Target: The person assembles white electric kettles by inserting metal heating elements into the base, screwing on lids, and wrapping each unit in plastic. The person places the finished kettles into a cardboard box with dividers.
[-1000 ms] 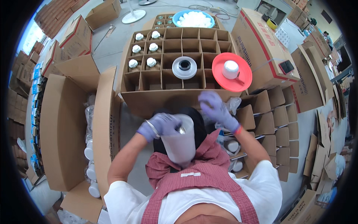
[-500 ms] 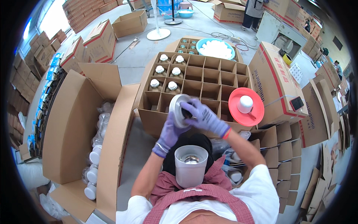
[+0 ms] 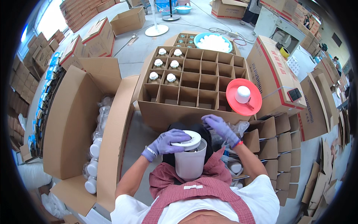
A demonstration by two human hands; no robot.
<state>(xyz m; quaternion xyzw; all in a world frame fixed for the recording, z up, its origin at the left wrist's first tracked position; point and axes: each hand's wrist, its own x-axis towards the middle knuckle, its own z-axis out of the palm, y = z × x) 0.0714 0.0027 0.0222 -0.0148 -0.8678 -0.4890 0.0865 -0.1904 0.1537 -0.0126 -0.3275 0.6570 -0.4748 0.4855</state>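
A translucent white canister point(image 3: 189, 165) stands upright between my thighs. In my gloved left hand point(image 3: 166, 143) is a round white lid point(image 3: 193, 138), tilted over the canister's mouth and covering most of it. Off to the right of the lid is my gloved right hand point(image 3: 220, 130), raised with fingers apart and nothing visible in it. Ahead is a cardboard box with dividers point(image 3: 179, 114). Several white-capped bottles point(image 3: 171, 78) fill part of its left columns. On its right corner rests a red plate point(image 3: 232, 91) bearing a white cup-shaped piece point(image 3: 243, 92).
At my left an open carton point(image 3: 67, 127) holds white-lidded containers point(image 3: 95, 147) in plastic. A blue basin point(image 3: 197, 38) of white pieces sits beyond the divided box. To the right stand a tall carton point(image 3: 268, 71) with a phone point(image 3: 294, 94) on top and cardboard dividers point(image 3: 268, 156).
My left hand has brought the lid down from above the divided box's front edge to the canister's mouth. My right hand has let go of the lid and moved right.
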